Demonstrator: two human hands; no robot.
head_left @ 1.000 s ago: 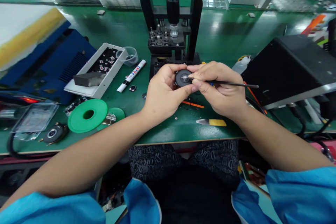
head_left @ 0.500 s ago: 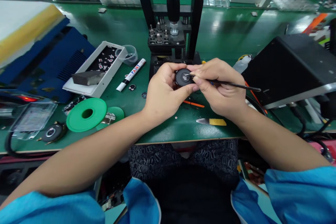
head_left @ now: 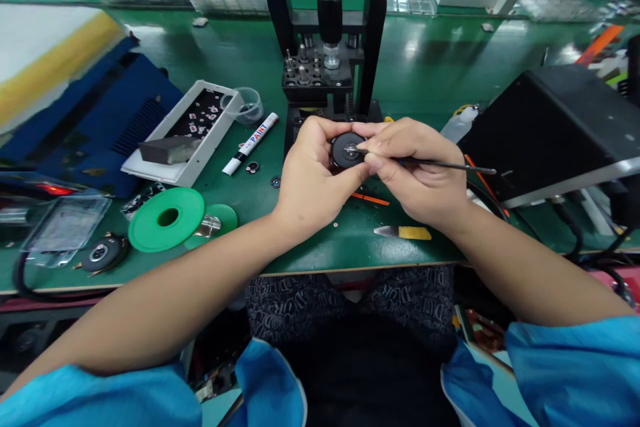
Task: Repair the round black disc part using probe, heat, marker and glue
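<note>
The green table [head_left: 340, 257] spans mid-frame; above it, left hand [head_left: 313, 177] and right hand [head_left: 423, 167] meet. The right grip pinches a slim dark tool [head_left: 473, 167] — long axis nearly level, tip leftward — over the round dark disc [head_left: 343, 155], frame centre, its rim clamped in the left grip.

L hand [head_left: 313, 180] grips round blk part [head_left: 341, 159] by its edge; R hand [head_left: 423, 167] holds thin dk tool [head_left: 470, 167], tip at part's ctr. Just beyond, blk press [head_left: 330, 23] stands on green tabletop [head_left: 325, 253]. To L: PAINT marker [head_left: 251, 144], 2 small discs [head_left: 253, 167] nr it, white tray [head_left: 197, 163] w/ tiny pcs & dk block [head_left: 167, 150], clear cup [head_left: 250, 107] just beside. Nr L: green spool [head_left: 145, 227], 2nd round part [head_left: 101, 255]. Nr edge, R of ctr: yellow-handled blade [head_left: 414, 233]. Far R of hands: blk box [head_left: 540, 127].
</note>
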